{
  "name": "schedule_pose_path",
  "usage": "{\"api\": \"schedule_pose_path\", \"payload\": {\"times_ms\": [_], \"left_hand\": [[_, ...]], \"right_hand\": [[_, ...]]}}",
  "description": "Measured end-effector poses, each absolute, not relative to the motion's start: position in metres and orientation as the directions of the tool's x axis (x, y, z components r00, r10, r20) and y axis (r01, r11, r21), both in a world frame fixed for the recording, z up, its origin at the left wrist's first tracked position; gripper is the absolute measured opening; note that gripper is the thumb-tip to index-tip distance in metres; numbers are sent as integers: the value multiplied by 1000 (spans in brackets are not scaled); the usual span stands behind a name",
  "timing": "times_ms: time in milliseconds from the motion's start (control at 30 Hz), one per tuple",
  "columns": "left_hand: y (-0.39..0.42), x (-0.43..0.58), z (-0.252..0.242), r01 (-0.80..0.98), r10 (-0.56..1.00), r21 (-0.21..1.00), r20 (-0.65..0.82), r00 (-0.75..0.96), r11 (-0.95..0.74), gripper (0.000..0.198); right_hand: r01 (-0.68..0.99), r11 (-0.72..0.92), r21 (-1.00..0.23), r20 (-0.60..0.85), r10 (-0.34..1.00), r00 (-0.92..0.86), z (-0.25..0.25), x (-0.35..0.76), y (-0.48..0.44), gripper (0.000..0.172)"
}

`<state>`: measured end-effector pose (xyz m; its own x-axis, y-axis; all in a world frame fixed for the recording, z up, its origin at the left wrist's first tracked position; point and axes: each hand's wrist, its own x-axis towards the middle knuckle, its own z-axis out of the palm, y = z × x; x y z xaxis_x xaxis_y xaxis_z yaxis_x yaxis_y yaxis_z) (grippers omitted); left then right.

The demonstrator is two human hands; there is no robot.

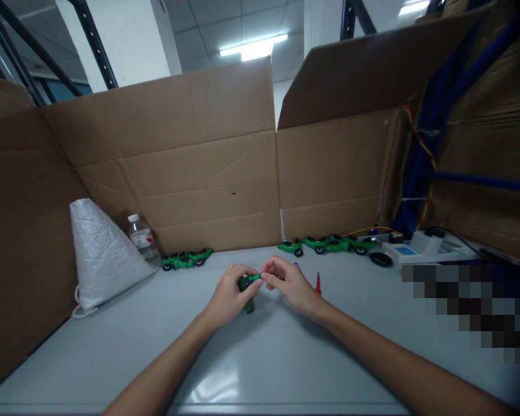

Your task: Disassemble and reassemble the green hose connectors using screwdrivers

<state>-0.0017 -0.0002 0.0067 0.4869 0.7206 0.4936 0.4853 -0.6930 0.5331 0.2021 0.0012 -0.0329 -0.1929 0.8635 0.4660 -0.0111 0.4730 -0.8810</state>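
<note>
Both of my hands meet over the middle of the grey table (260,358). My left hand (229,294) is closed around a small green toy car (246,284), whose lower end sticks out below my fingers. My right hand (288,282) pinches the same car from the right side with thumb and fingertips. A red-handled tool (318,282) lies on the table just right of my right hand, partly hidden behind it.
Green toy cars (186,259) lie at the back left and more in a row (329,244) at the back right. A white bag (99,254) and a water bottle (143,238) stand at the left. Cardboard walls (199,167) surround the table. White devices (416,248) and a black wheel (380,259) sit far right.
</note>
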Motion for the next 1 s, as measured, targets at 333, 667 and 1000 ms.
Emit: {"api": "schedule_pose_path", "payload": {"times_ms": [333, 667, 1000], "left_hand": [[-1, -3, 13, 470, 707, 528, 534, 463, -707, 20], [3, -4, 14, 477, 727, 549, 540, 424, -686, 21], [10, -2, 5, 333, 836, 791, 374, 401, -513, 32]], "right_hand": [[25, 507, -862, 489, 843, -222, -25, 198, -9, 28], [469, 698, -542, 630, 706, -324, -7, 205, -26, 19], [510, 730, -455, 622, 670, -405, -5, 213, -21, 19]]}}
